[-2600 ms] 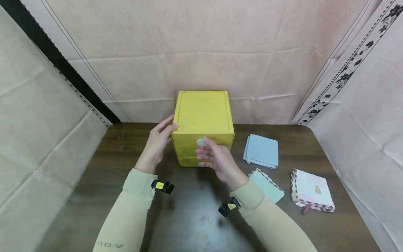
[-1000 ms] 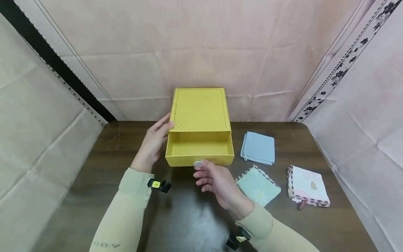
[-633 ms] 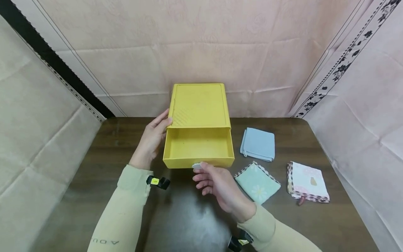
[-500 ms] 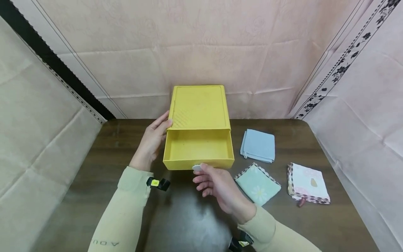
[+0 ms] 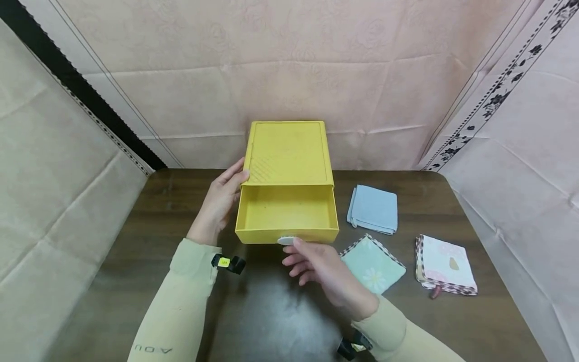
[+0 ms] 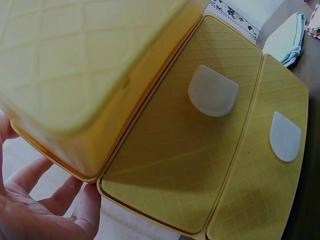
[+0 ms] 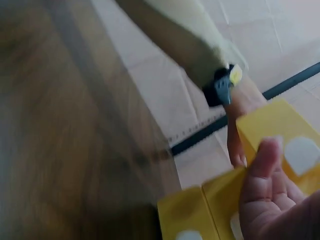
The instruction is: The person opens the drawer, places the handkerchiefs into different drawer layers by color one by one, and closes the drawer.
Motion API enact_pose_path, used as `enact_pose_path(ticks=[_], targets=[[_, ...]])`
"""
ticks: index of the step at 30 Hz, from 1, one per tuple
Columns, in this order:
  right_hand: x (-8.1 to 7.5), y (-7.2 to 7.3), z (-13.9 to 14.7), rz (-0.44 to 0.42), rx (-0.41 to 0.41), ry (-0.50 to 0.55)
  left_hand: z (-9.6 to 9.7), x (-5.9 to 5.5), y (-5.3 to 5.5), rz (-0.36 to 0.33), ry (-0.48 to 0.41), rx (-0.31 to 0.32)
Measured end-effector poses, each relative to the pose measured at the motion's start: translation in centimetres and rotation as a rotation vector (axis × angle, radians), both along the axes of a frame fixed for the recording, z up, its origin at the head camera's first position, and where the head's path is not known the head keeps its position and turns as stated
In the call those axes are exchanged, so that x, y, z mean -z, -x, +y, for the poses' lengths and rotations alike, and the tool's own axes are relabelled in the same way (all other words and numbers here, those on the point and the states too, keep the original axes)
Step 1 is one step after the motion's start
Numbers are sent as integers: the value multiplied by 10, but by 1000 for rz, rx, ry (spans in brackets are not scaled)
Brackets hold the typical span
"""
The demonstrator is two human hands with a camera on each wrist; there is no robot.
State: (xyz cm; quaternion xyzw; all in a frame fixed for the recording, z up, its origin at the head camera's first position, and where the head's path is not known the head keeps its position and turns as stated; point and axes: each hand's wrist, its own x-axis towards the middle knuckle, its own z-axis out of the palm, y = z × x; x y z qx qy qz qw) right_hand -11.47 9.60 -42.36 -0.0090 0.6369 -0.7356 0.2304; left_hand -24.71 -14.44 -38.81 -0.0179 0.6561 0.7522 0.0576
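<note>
Two lower drawers (image 6: 165, 150) sit flush in the yellow drawer unit (image 5: 289, 153), which stands midway along the far edge of the table (image 5: 271, 317), while its top drawer (image 5: 287, 213) juts toward the near edge. From my end, tipping worries me first: with the drawer that far forward, one harder pull could tilt the unit or bring the drawer right out, as I can see no stop. The left hand (image 5: 219, 201) braces the unit's left side, fingers extended and thumb at the front top corner; I see nothing bracing the right side, so a crooked pull could swing the unit round or jam the drawer. The right hand (image 5: 323, 266) is at the white tab (image 5: 285, 240), thumb at its right end and the other fingers loosely bent below. I cannot tell from my feeds whether it pinches the tab; if the contact is only at the rim, the thumb could slip off sideways and jolt the drawer. Toward the table's right edge, the green cloth (image 5: 374, 269) lies right beside the right sleeve (image 5: 386, 322), and a low sweep of that forearm could drag it. I worry less about the blue cloth (image 5: 373, 208), nearer the far right corner, and the white cloth (image 5: 448, 264), closest to the right edge.
</note>
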Motion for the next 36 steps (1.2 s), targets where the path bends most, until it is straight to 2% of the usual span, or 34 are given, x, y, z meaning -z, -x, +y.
enact_pose_path(ticks=[2,6,8,11,16,20,28,36], targets=[[2,3,9,61,-53,-77,-1,0,0,4,6,1],[5,7,36,191,-163,-293,-2,-1,0,5,15,9],[7,9,51,235,-191,-402,-1,0,-1,3,14,10],[10,13,72,269,-187,-541,-1,0,-2,13,13,4],[16,25,105,332,-122,-726,0,-3,-3,24,12,2],[24,32,129,351,-80,-795,0,-1,-3,20,25,5],[42,37,165,308,-12,-928,-1,0,-2,23,31,7],[58,38,181,261,-13,-1007,0,2,-2,34,35,3]])
